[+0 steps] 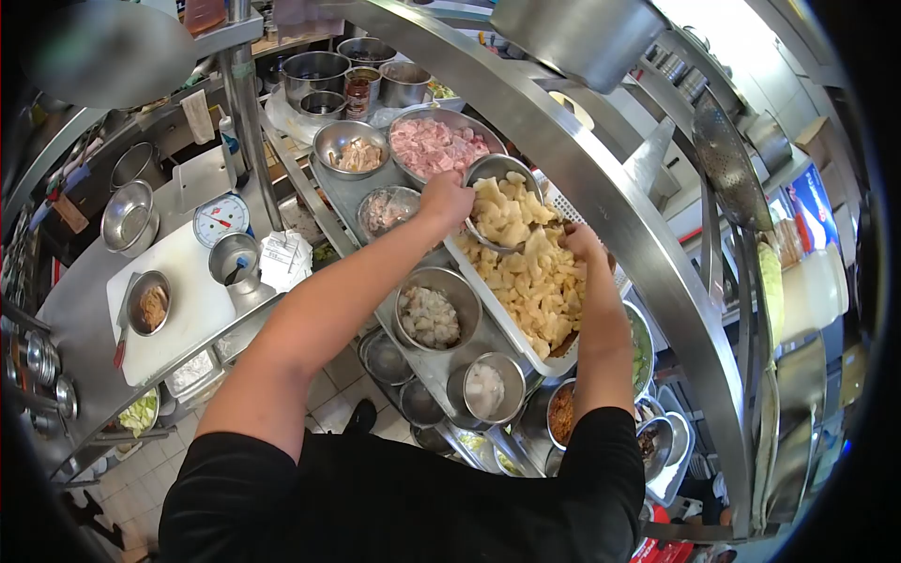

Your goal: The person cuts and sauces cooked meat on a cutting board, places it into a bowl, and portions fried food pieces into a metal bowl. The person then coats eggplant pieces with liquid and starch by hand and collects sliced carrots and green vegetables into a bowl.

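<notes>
My left hand (pixel 447 200) grips the rim of a steel bowl (pixel 479 169) that holds pale yellow battered-looking pieces (pixel 507 208). The bowl is tilted over a white rectangular tub (pixel 488 305) heaped with the same kind of pieces (pixel 537 296). My right hand (pixel 587 242) is beside the bowl, at the right edge of the heap. Its fingers are curled and partly hidden, so what they hold cannot be made out. Near my left hand are a bowl of raw pink meat (pixel 436 145) and a smaller bowl of minced-looking food (pixel 387 212).
A bowl of peeled shrimp (pixel 430 316) and a bowl of white pieces (pixel 484 389) stand nearer me. A steel shelf rail (pixel 601 178) curves overhead on the right. At left are a dial scale (pixel 221 219), a white cutting board (pixel 192 291) and a knife (pixel 121 338).
</notes>
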Motion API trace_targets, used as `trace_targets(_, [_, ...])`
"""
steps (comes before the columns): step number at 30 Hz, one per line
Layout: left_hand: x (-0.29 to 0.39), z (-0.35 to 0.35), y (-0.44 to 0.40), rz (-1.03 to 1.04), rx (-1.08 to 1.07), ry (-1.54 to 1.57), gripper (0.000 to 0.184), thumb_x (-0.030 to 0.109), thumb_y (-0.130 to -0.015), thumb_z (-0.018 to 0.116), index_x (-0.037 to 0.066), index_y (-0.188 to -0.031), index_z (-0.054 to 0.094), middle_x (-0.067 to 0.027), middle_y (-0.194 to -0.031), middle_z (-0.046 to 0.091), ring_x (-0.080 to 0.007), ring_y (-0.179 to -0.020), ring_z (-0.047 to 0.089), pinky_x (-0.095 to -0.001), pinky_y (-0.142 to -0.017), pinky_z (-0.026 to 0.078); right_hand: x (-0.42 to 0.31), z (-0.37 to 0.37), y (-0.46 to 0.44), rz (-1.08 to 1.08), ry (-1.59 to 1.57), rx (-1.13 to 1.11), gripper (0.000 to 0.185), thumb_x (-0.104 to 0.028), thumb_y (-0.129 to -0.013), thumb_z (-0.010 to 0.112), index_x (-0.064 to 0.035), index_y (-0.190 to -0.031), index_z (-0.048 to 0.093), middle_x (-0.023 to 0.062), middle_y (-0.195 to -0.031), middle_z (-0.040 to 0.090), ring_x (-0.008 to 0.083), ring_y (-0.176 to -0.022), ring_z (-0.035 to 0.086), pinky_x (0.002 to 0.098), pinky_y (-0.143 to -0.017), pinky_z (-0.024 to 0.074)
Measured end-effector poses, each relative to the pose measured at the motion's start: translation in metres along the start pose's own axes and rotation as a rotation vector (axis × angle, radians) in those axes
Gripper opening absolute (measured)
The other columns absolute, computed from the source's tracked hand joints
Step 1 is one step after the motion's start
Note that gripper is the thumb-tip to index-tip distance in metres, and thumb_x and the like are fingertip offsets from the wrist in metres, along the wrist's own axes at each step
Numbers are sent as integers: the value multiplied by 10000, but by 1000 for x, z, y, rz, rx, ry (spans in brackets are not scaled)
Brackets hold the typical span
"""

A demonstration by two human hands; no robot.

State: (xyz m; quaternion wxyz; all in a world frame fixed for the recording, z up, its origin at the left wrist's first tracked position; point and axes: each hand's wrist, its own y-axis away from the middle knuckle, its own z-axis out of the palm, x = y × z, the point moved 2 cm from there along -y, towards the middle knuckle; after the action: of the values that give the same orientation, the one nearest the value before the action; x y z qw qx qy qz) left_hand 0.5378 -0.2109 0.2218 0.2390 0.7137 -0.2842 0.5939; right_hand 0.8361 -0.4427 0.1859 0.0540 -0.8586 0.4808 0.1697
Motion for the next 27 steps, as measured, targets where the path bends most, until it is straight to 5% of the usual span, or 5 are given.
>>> trace_targets(3, [2,-4,8,-214,-84,452,66,53,-840,588,13,-868,544,-137,-822,632,-250,-702,673,-406,-561,610,1,7,-11,9,10,42,481,-270,-713,801,-3,-1088,660,148,-943,686,258,-829,643,335,-777,496])
trace_targets(9, [3,-26,5,-274,-124,559,133,20,-858,556,-13,-981,517,-151,-894,637,-263,-752,694,-412,-630,628,-42,-47,30,-70,-431,-190,505,-293,-673,841,-8,-1058,682,139,-901,693,253,-789,649,342,-748,506])
trace_targets(17, [-1,-32,9,-194,-118,542,95,50,-867,580,18,-945,535,-111,-880,636,-228,-746,689,-387,-633,621,-99,-34,66,-135,154,-227,538,-322,-642,874,-17,-1048,694,142,-858,697,263,-821,663,354,-781,508])
trace_targets(23, [3,-56,9,-159,-65,486,67,52,-866,597,52,-865,531,-92,-856,638,-208,-701,681,-360,-582,612,-82,-77,90,-271,-930,24,532,-329,-637,867,-10,-1021,684,148,-864,695,274,-817,662,360,-783,509])
trace_targets(27, [7,-60,16,-151,-32,498,87,52,-857,610,65,-839,526,-71,-803,624,-191,-655,667,-346,-541,604,-101,-79,106,-369,-824,-47,528,-333,-634,862,-5,-1004,678,152,-867,693,280,-814,661,363,-784,510])
